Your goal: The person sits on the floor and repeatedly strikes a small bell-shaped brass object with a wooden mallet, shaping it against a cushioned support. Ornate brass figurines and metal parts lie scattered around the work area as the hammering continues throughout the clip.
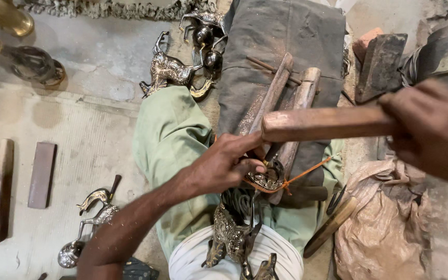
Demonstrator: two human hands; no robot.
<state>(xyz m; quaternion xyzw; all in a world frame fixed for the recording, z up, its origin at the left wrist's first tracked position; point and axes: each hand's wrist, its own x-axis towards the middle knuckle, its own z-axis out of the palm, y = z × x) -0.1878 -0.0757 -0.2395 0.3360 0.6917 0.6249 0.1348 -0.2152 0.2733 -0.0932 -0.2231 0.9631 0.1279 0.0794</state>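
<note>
My left hand (223,166) grips a small ornate brass piece (269,175) tied with orange string (307,170), pressing it against wooden sticks (286,98) that lie over a dark grey cloth (281,46) on my lap. My right hand (431,129) is closed on a thick wooden stick (327,123) held level above the brass piece, its blunt end over my left fingers. A brass animal figure (232,236) rests between my knees, partly hidden by my left arm.
More brass animal figures (169,70) lie at the top by my green-trousered knee, another figure (94,210) at lower left. Two flat dark bars (41,173) lie on the concrete floor at left. A crumpled brown bag (385,223), a wooden-handled tool (330,225) and a brick (379,62) sit at right.
</note>
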